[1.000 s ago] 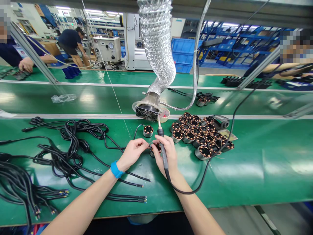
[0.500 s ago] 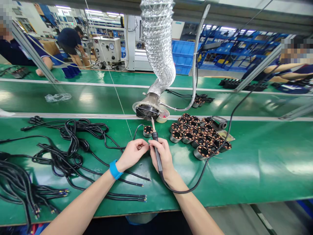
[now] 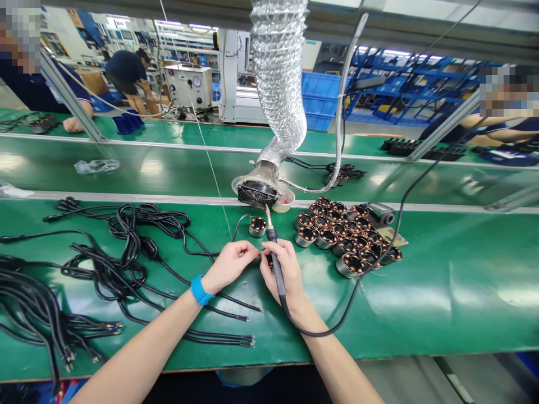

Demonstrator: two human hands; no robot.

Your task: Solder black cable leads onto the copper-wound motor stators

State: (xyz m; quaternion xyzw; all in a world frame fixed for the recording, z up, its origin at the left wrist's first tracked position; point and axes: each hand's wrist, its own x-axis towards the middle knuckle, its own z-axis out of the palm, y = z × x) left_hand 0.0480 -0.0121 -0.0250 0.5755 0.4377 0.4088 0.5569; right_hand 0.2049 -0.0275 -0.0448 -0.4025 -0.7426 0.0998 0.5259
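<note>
My right hand is closed around a soldering iron, its tip pointing up and away toward the fan. The fingers of my left hand, with a blue wristband, pinch a thin wire, mostly hidden, right by my right fingertips. Part of a dark, copper-wound piece shows under my right fingers. Just beyond my hands stands a motor stator with a black cable joined to it. More stators are grouped to the right.
Black cables with bare-wire ends spread over the left of the green table. A fan hood hangs ahead on a silver duct. Beside it sits a small round dish. The iron's cord loops right. Other people work beyond.
The view has shifted slightly, so everything sits a little to the right. My fingertips have moved slightly at the wire. The soldering iron stays in my right hand.
</note>
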